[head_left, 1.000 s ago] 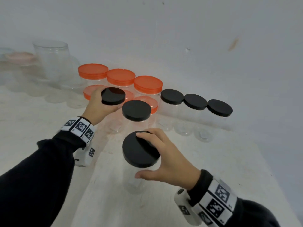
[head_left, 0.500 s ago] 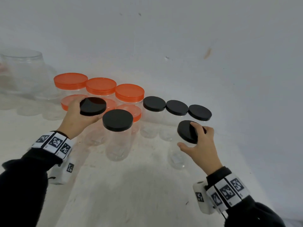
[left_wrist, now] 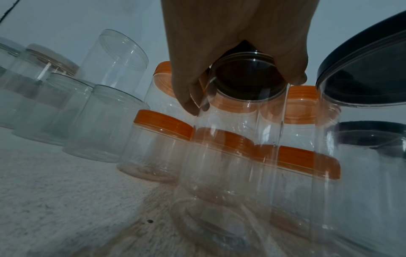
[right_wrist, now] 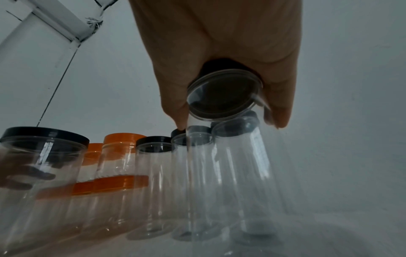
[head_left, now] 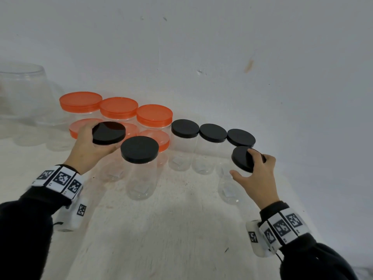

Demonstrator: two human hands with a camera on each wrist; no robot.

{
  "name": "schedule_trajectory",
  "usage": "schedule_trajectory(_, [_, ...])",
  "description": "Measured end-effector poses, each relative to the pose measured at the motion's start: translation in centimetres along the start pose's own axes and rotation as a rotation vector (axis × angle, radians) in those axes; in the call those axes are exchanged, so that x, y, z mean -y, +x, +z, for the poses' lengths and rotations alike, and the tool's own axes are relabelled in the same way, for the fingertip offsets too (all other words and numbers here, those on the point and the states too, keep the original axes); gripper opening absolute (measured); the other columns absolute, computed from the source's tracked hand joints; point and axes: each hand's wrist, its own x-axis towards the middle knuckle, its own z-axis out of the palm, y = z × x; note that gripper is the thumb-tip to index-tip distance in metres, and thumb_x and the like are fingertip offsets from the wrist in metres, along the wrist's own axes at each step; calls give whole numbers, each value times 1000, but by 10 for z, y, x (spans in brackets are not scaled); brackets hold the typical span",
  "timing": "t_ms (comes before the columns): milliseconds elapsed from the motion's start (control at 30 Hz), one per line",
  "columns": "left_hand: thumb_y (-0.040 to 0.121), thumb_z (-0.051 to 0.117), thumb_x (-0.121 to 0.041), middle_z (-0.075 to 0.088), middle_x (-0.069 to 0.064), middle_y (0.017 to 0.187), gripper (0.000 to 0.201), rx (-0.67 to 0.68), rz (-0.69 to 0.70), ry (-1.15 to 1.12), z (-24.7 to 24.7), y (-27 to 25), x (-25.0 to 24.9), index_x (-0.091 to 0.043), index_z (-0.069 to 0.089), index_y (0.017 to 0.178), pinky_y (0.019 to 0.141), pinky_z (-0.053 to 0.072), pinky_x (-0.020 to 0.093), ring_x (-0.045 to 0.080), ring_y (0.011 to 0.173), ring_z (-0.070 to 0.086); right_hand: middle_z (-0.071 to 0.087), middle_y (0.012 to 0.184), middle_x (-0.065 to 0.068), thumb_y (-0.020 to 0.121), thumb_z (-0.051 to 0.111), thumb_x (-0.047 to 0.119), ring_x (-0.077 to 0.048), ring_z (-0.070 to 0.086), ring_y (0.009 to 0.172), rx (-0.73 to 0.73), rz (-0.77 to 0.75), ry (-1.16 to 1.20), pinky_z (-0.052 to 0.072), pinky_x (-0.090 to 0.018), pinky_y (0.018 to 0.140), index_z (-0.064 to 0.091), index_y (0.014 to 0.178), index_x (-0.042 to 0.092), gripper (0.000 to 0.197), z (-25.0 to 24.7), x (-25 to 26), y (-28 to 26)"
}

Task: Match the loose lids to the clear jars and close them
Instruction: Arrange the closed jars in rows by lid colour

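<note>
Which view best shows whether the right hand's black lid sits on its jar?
Right wrist: the black lid caps the tilted clear jar. Head shows the lid's top under the right hand. Left wrist doesn't show it.

jars (head_left: 182,146) crowd back, table front (head_left: 171,239) open

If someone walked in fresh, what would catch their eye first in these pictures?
Probably the cluster of orange-lidded clear plastic jars at the back left, bright against the pale table. Next, the two hands: the left hand and the right hand each hold a black-lidded clear jar by its lid.
</note>
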Motion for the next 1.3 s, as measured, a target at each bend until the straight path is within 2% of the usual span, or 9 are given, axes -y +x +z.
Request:
schedule_trajectory(200, [68, 79, -9, 51, -19, 99, 50, 15, 13, 19, 1, 1, -1, -35, 49, 99, 74, 39, 13, -20, 89, 50, 28, 131, -12, 73, 78, 25, -27, 44, 111, 15, 2, -15, 36, -24, 91, 40, 135, 13, 74, -2, -2, 2])
schedule_trajectory(367, [68, 79, -8, 50, -19, 100, 53, 9, -7, 23, 1, 2, 6, -14, 52, 114, 76, 39, 13, -21, 89, 49, 28, 131, -13, 74, 78, 29, -29, 44, 113, 24, 6, -44, 37, -28, 91, 39, 136, 13, 75, -3, -3, 4])
schedule_trajectory(533, [65, 78, -21, 57, -13, 102, 50, 24, -22, -18, 1, 2, 5, -24, 54, 108, 76, 42, 16, -13, 90, 54, 23, 142, -19, 68, 78, 45, -41, 29, 128, 13, 63, -239, 32, -53, 102, 29, 142, 12, 95, -7, 7, 1])
schedule_trajectory(633, [63, 80, -26, 60, -4, 104, 54, 19, -35, -10, 1, 4, 7, -20, 55, 111, 78, 45, 19, -3, 96, 57, 30, 141, -27, 59, 81, 49, -47, 31, 127, -126, -146, -342, 29, -64, 98, 35, 136, 6, 99, -6, 27, -7])
schedule_trajectory(733, [62, 84, -32, 60, 2, 109, 66, 15, -46, -3, 0, 4, 10, -11, 54, 116, 81, 47, 22, 7, 101, 57, 35, 137, -23, 66, 81, 38, -38, 34, 124, -137, -368, -150, 35, -53, 101, 42, 128, 6, 80, 4, 63, -17])
schedule_trajectory(833, [64, 83, -24, 57, -8, 102, 56, -6, -59, -17, 0, 2, 4, -17, 53, 111, 77, 45, 11, -9, 95, 55, 34, 140, -11, 75, 75, 35, -25, 32, 128, 87, -440, 69, 37, -38, 103, 45, 129, 9, 67, 26, 102, -30])
schedule_trajectory(933, [67, 80, -8, 53, -15, 98, 50, -17, -43, 1, 2, 2, 0, -32, 50, 99, 73, 43, 3, -17, 87, 53, 28, 144, -7, 75, 73, 42, -22, 29, 133, 218, -516, 138, 37, -39, 106, 38, 136, 15, 75, 61, 133, -40])
schedule_trajectory(1067, [63, 86, -22, 58, -12, 98, 50, -1, -43, -31, -1, 0, -6, -34, 51, 97, 74, 46, 7, -10, 88, 57, 12, 152, -8, 72, 72, 52, -27, 18, 138, 304, -477, 74, 28, -45, 112, 29, 142, 22, 88, 112, 159, -39])
schedule_trajectory(1300, [67, 81, -13, 48, -18, 106, 64, 12, -87, 54, -4, -2, 5, -20, 44, 119, 78, 40, 9, -10, 97, 49, 22, 145, -10, 75, 75, 30, -28, 30, 127, 275, -464, 162, 35, -38, 107, 46, 128, 22, 61, 121, 158, -31])
